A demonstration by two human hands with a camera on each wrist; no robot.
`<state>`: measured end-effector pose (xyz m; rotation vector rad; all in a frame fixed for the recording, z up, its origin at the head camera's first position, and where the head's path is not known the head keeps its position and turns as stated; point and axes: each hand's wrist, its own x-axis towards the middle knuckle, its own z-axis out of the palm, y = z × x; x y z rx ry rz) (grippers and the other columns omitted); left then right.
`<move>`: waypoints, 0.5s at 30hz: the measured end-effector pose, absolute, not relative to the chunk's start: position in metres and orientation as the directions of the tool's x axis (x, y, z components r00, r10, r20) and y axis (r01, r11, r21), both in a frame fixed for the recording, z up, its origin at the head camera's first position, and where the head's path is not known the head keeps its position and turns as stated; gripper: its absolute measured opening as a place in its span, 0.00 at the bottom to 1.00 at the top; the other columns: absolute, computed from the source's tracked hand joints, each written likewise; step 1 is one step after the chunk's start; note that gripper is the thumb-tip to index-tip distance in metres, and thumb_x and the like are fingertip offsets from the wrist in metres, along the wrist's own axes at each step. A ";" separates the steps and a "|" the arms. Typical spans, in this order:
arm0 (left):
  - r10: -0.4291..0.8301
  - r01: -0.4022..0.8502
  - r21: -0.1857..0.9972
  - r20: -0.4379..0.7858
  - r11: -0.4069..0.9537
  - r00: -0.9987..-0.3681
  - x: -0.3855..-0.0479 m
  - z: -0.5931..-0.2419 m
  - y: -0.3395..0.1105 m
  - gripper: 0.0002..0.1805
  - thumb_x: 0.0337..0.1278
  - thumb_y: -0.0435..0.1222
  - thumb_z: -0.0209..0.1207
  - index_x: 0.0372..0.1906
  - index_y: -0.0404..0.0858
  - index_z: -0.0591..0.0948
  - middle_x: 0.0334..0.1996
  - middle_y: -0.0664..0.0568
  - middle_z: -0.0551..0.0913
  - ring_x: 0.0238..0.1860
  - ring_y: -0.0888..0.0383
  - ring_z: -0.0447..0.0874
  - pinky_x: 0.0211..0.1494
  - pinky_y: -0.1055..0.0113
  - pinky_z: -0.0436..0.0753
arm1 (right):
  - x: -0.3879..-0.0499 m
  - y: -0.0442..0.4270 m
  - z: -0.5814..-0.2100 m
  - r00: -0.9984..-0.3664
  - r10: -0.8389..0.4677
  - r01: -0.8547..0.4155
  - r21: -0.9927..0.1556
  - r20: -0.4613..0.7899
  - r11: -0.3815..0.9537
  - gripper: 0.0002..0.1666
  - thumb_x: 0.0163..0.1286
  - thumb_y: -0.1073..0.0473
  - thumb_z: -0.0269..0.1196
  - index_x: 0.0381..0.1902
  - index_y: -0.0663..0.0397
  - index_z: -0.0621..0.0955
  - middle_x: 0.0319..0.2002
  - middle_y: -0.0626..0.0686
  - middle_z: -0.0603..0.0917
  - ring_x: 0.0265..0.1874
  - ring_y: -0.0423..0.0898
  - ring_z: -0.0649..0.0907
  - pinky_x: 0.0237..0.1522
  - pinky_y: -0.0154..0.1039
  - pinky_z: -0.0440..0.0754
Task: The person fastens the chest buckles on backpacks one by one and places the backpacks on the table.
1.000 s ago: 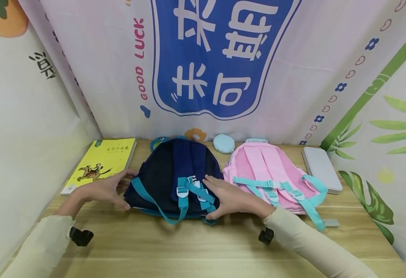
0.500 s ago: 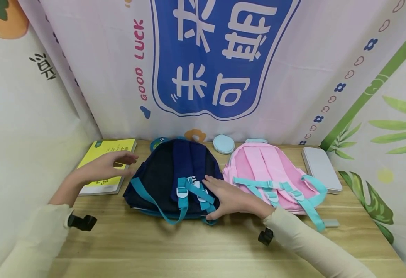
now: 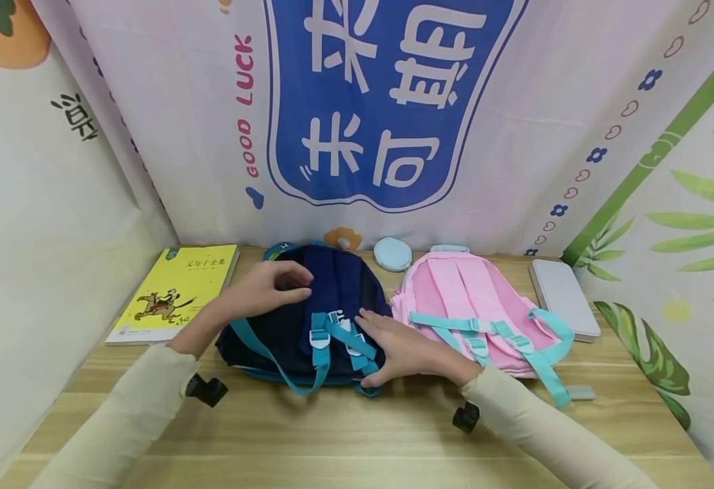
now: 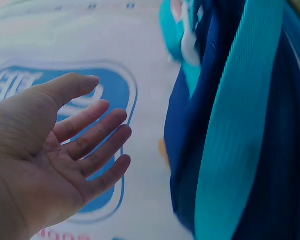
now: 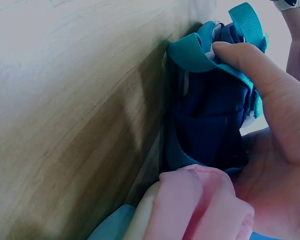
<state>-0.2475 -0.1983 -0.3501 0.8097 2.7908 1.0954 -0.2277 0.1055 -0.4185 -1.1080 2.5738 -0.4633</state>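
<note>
A navy backpack (image 3: 286, 339) with teal straps and white buckles lies on the table, its strap side up. My left hand (image 3: 265, 288) hovers over its upper left part, fingers loosely bent and holding nothing. The left wrist view shows that hand (image 4: 65, 145) apart from the bag and its teal strap (image 4: 237, 130). On the bag's lower right side rests my right hand (image 3: 408, 346), fingers fairly straight across the top. In the right wrist view, the thumb of my right hand (image 5: 285, 120) lies by a teal strap loop (image 5: 195, 55); its fingers are mostly hidden.
A pink backpack (image 3: 455, 272) lies close to the right, partly under my right forearm. Left is a yellow book (image 3: 180, 288). A round light-blue pouch (image 3: 393, 254) sits at the back. Far right are a white flat box (image 3: 565, 299) and a small grey piece (image 3: 581, 392).
My left hand left the navy backpack's left edge, rose over the book, then moved right above the bag. The right hand and both bags have stayed in place.
</note>
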 end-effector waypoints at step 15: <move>0.473 0.459 0.552 0.127 0.696 -0.872 -0.252 -0.379 -0.140 0.17 0.57 0.43 0.72 0.47 0.38 0.86 0.43 0.51 0.89 0.47 0.53 0.86 0.55 0.53 0.84 | -0.228 0.106 -0.420 -0.654 -0.745 -0.655 -0.394 -0.132 0.644 0.67 0.56 0.33 0.73 0.81 0.59 0.55 0.82 0.60 0.52 0.81 0.57 0.55 0.78 0.55 0.60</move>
